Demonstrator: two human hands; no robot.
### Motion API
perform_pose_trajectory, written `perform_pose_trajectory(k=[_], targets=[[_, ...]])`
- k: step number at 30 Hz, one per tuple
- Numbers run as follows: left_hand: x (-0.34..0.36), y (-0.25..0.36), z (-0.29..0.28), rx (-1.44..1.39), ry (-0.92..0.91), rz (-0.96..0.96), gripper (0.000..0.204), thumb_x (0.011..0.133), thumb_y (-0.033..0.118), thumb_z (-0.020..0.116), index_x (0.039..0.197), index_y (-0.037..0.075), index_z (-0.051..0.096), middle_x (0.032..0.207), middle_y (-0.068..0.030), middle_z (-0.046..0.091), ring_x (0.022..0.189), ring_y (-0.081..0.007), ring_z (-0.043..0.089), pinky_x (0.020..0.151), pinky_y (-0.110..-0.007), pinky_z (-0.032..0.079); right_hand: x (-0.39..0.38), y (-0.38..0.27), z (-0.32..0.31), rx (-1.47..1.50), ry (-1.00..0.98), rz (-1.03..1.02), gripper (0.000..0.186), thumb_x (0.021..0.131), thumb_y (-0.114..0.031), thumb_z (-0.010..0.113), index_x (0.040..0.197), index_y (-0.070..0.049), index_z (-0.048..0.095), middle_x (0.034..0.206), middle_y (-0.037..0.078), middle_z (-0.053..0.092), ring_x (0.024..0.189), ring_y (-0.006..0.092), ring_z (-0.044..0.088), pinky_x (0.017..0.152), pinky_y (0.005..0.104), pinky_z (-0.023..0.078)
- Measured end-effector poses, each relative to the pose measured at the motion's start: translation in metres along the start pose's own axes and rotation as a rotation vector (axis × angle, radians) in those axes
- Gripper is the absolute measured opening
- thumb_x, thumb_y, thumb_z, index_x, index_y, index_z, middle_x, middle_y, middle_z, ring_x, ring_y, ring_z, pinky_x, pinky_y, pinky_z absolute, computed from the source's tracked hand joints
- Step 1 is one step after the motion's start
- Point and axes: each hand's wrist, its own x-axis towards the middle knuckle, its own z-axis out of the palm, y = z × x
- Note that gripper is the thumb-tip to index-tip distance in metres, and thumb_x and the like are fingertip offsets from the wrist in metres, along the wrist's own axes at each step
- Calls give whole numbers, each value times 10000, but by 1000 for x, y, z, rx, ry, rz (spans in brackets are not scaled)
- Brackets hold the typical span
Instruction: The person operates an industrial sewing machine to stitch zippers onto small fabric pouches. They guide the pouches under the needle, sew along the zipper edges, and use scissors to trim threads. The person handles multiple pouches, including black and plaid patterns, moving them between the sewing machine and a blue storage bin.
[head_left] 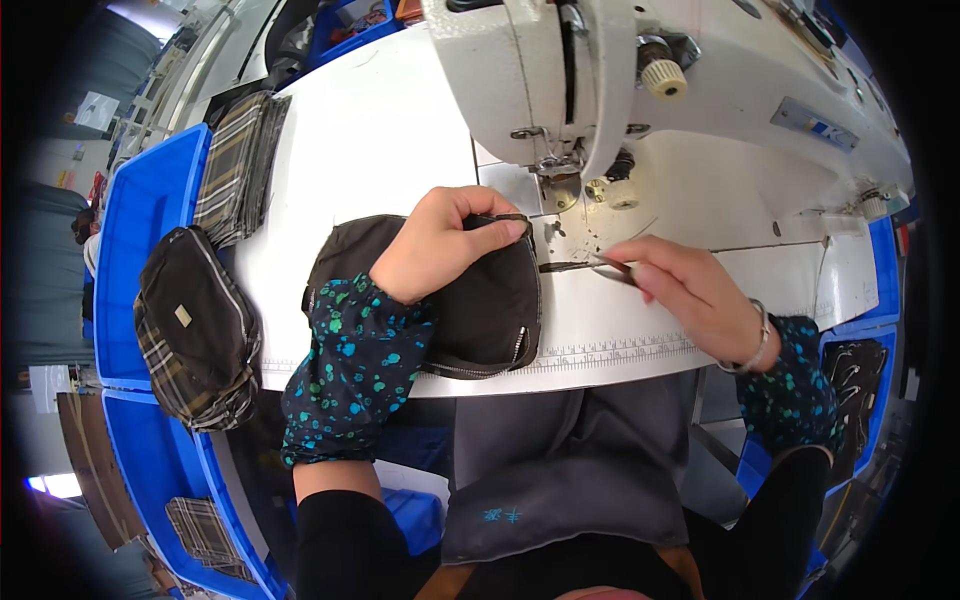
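Observation:
A dark brown fabric pouch [485,300] with a zipper along its near edge lies on the white sewing table. My left hand [435,240] rests over it, thumb and fingers pinching its far right corner. Just right of the pouch, my right hand [695,300] is closed around small thread snips [612,270], their tips pointing left toward the pouch's side edge. A thin dark strip [565,266] lies between the snips and the pouch. Beyond both hands stands the white sewing machine [540,90], its presser foot [562,190] close to the pouch's corner.
Stacked plaid fabric pieces [240,165] lie at the table's left edge. A brown and plaid bag [195,320] sits beside them, over blue bins [150,220]. Another blue bin with dark pieces [855,390] is at right. A ruler strip [620,352] runs along the near edge.

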Motion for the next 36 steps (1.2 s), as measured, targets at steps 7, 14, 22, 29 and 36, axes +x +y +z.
perform_pose_trajectory(k=[7,14,22,29,36], targets=[[-4,-2,-6,-34,62,23,159,998,145,732,1032,-10,749,924,34,708,888,-47,594,838,-241,488,69,7,37,-225,123,-240,255,1018,-265,665,1121,-53,762,854,116,703,759,306,672,692,388,511],[-5,0,-4,-32,35,8,182,999,152,731,1062,-17,756,932,17,715,891,-61,603,845,-247,492,68,13,37,-272,160,-227,223,988,-249,693,1069,-58,773,764,107,665,671,289,640,631,390,479],[-3,-2,-3,-29,31,15,192,997,156,735,1073,-20,759,946,6,721,911,-67,610,855,-254,496,69,15,37,-320,179,-274,195,981,-243,696,1048,-80,780,735,100,657,664,287,645,622,392,481],[-2,-4,-2,-22,31,36,189,993,138,734,1074,-31,759,957,-8,728,920,-78,617,866,-258,498,69,13,37,-356,173,-260,201,981,-247,698,1051,-76,777,762,96,658,665,284,642,624,391,482],[0,-4,-1,-37,19,61,185,995,130,730,1077,-33,759,961,-14,736,923,-81,625,872,-256,505,68,18,37,-361,198,-272,209,981,-257,700,1060,-81,779,769,86,660,669,279,644,620,388,483]])
